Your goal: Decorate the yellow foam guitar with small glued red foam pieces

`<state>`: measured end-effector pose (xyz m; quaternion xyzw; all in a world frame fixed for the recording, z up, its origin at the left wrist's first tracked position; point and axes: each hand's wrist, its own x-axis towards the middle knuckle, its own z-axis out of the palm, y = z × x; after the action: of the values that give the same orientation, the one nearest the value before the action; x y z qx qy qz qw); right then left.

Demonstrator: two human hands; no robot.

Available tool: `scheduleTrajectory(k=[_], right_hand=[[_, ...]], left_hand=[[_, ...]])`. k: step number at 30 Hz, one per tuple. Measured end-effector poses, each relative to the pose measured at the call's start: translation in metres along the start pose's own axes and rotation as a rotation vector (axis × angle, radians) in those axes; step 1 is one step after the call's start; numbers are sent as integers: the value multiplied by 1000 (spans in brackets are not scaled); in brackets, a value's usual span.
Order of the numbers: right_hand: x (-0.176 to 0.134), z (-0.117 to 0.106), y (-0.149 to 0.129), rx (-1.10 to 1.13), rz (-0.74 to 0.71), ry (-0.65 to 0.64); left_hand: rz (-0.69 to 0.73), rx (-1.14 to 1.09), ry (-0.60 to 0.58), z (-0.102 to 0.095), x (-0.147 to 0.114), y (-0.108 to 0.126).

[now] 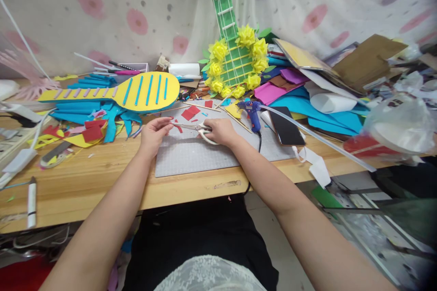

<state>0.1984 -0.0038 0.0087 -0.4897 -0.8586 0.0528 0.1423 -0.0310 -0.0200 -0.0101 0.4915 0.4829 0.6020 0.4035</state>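
Note:
My right hand grips a pair of white-handled scissors over the grey cutting mat. Their metal blades point left, to the fingertips of my left hand. That hand is pinched at the blade tips; a hint of red shows there, but what it holds is too small to make out. Red paper pieces lie on the mat just beyond the scissors, with smaller red scraps by the blades.
A blue glue gun and a black phone lie right of my right hand. Behind stand a green guitar-shaped craft with yellow flowers and a yellow paddle-shaped one. Paper scraps cover the left; coloured sheets pile up right.

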Motion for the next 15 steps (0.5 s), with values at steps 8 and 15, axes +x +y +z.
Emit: scheduleTrajectory(k=[8,15], right_hand=[[0,0,0,-13,3,-4],[-1,-2,-1,-28,5,-14]], left_hand=[[-8,-12,7,1,-1,1],[-24,15,19,2,-1,3]])
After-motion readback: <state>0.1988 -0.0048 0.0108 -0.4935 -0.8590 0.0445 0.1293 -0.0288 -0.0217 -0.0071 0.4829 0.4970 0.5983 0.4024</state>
